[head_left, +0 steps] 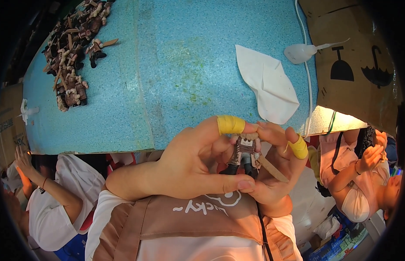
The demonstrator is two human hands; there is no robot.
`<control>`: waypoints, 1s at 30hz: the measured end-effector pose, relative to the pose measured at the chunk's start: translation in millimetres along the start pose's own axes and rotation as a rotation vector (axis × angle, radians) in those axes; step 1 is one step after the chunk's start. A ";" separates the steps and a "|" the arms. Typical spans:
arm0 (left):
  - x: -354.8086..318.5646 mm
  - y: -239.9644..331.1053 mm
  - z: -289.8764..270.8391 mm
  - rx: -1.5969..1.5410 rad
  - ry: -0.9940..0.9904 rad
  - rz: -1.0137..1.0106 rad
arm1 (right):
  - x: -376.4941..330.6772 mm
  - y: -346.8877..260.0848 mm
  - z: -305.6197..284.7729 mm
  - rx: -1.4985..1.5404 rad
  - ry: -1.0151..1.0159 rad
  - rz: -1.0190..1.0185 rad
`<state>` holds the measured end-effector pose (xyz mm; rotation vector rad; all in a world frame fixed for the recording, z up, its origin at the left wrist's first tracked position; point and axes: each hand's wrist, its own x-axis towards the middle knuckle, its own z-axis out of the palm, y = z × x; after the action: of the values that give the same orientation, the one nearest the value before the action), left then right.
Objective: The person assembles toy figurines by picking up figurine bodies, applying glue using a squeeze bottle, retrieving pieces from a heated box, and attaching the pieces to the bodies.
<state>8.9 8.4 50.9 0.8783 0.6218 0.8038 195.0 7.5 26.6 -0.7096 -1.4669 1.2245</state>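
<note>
Your left hand (pixel 189 163) and right hand (pixel 276 169) are pressed together just below the near edge of the blue table (pixel 167 65), both closed around one small toy figure (pixel 246 154). The figure stands upright between your fingers, in brown and grey, with dark feet at the bottom and a pale head at the top. Your left forefinger, wrapped in yellow tape (pixel 230 125), curls over its head, and your left thumb lies under its feet. Your right hand cups it from the other side, with a yellow-taped finger (pixel 299 148) raised beside it. A tan blade-like piece (pixel 272 168) slants down and to the right from the figure, across your right palm.

On the table, far to the left and well apart from your hands, lies a pile of figures (pixel 72 52) of the same kind. A white cloth (pixel 267 85) lies crumpled nearer the right, and beyond it a white device (pixel 300 52) with a cord. A cardboard box (pixel 354 61) stands at the right edge. Other people sit at both sides, below the table.
</note>
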 end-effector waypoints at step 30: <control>2.4 -0.4 5.1 -0.137 0.014 -0.089 | -0.6 -0.6 3.5 0.038 0.106 0.054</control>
<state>14.2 8.0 52.8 0.7157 0.6065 0.7640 192.0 5.7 27.2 -0.7808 -1.3416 1.2338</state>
